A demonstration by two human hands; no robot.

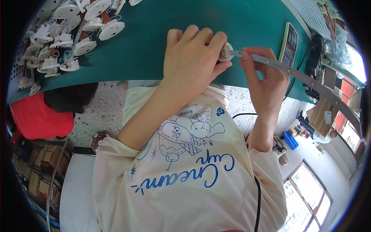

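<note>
My left hand (193, 54) is closed over the green work table, thumb and fingers gripping a small white round fitting (228, 53). Part of that fitting is hidden behind the fingers. A narrow LED strip (301, 77) with yellow spots along it meets the fitting at one end. Just right of this joint, my right hand (266, 75) pinches the strip between thumb and forefinger. From there the strip curves away to the right, past the table edge.
A heap of white round fittings with wires (63, 40) covers the table's left side. A phone in a pale green case (290, 44) lies at the right, near a perforated white tray (305, 15). Beyond the right edge are a cardboard box (322, 116) and black cables. A person in red (42, 116) is at lower left.
</note>
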